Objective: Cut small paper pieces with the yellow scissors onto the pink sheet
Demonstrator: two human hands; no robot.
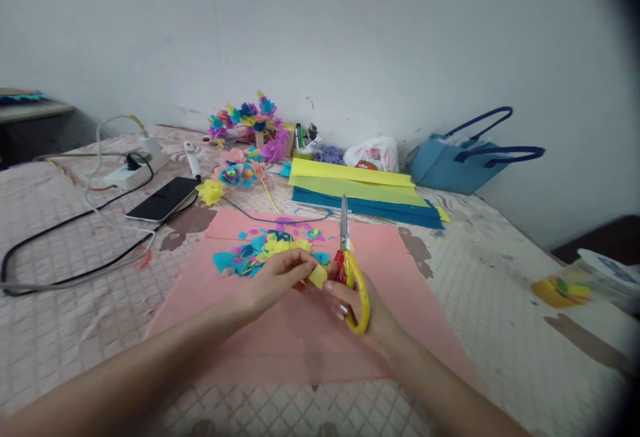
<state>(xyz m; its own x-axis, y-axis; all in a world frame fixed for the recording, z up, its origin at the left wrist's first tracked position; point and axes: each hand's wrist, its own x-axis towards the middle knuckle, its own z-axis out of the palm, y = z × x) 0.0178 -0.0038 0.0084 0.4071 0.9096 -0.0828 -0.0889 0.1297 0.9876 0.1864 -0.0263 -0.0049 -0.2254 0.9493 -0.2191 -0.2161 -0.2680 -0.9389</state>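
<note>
"Head view: your left hand pinches a small yellow paper piece above a pink sheet. What does your right hand hold?"

"Yellow-and-red-handled scissors, blades together and pointing away from you. Its fingertips seem to meet the paper's edge as well; you cannot tell exactly how they thread the handles."

"Why would you hold the tool that way?"

"Probably so your fingertips can steady the paper without your setting the scissors down. Aimed forward, the blades lie clear of your left hand."

"And the pink sheet beneath?"

"It likely serves you as a mat, gathering the heap of blue, yellow and purple cut pieces just beyond your hands. Larger paper sheets lie behind, perhaps leaving you working room."
</note>
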